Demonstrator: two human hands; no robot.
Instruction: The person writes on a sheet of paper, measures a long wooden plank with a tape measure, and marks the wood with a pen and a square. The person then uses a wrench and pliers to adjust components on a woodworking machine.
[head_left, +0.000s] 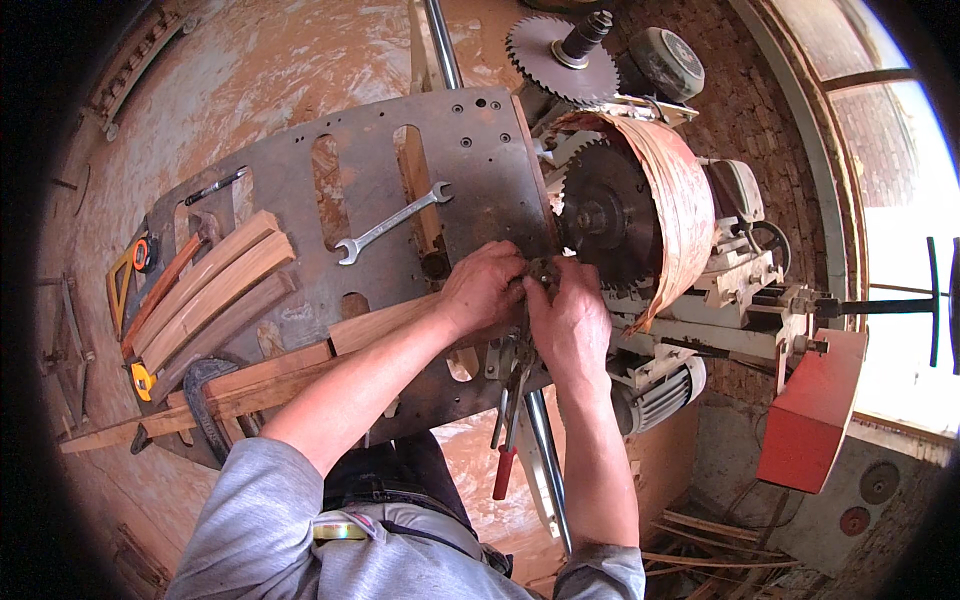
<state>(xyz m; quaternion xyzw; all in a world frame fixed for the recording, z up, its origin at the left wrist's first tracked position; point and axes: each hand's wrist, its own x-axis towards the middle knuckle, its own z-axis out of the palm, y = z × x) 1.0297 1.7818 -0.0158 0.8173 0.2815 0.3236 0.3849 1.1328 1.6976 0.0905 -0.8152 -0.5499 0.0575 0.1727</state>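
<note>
My left hand and my right hand meet at the right end of the metal table, fingers bent around a small dark metal fitting. The fitting is mostly covered by the fingers, so its exact kind does not show. Just below it hangs a metal clamp with a red handle. Close to the right hand stands a toothed circular saw blade. A double open-ended wrench lies on the metal table, left of my hands. Under my left forearm runs a wooden strip.
Curved wooden pieces, a hammer, a yellow tape measure and a dark C-clamp are at the table's left. A second saw blade is at the back. Right of the table are an electric motor and a red box.
</note>
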